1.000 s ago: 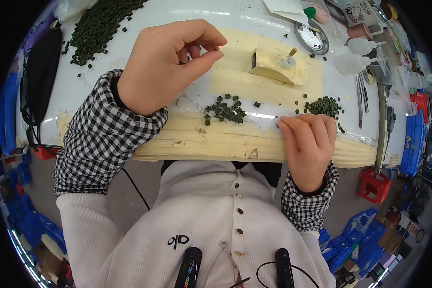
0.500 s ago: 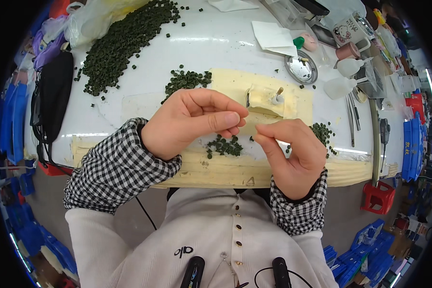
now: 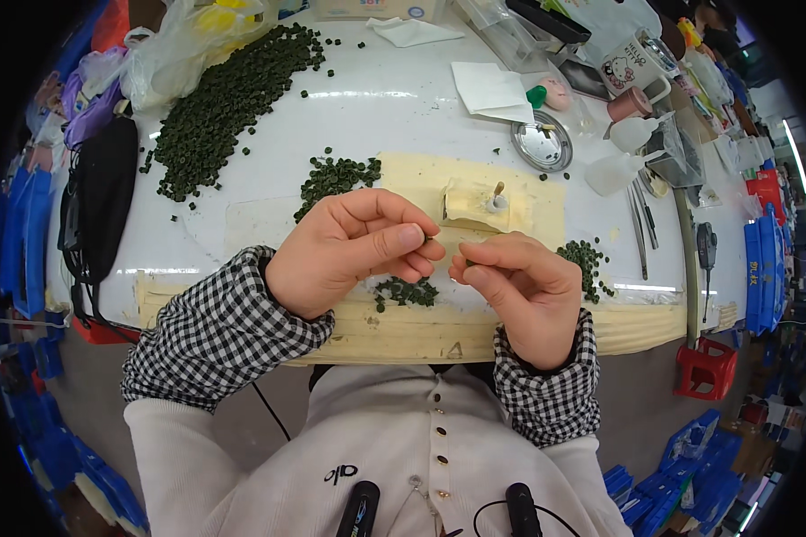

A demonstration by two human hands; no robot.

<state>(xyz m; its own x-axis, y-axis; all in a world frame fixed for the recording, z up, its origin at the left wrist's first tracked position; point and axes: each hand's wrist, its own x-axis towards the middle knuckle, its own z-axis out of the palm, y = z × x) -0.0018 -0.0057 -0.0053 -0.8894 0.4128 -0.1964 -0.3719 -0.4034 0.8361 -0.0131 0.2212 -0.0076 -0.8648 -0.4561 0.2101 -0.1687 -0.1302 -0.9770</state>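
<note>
My left hand (image 3: 354,251) is held over the near part of the table, thumb pressed to the index finger, a tiny dark piece (image 3: 428,238) showing at the tips. Facing it a short way to the right, my right hand (image 3: 528,286) pinches a small dark green piece (image 3: 469,263) between thumb and forefinger. The fingertips of both hands are apart. Below them lies a small heap of dark green pieces (image 3: 406,292). Just beyond my fingers stands a cream-wrapped block (image 3: 475,208) with a small upright peg (image 3: 498,195), set on a pale yellow sheet (image 3: 412,174).
A large pile of dark green pieces (image 3: 233,103) spreads at the far left, with smaller heaps (image 3: 336,179) (image 3: 585,267) nearer. At right are a round metal dish (image 3: 542,143), white squeeze bottles (image 3: 611,174), tweezers (image 3: 638,231) and a mug (image 3: 631,67). A black pouch (image 3: 107,192) hangs at left.
The whole scene has shifted slightly left and down in the picture. My right fingers have turned and curled, so the dark green piece now shows in their pinch. Both hands remain close together.
</note>
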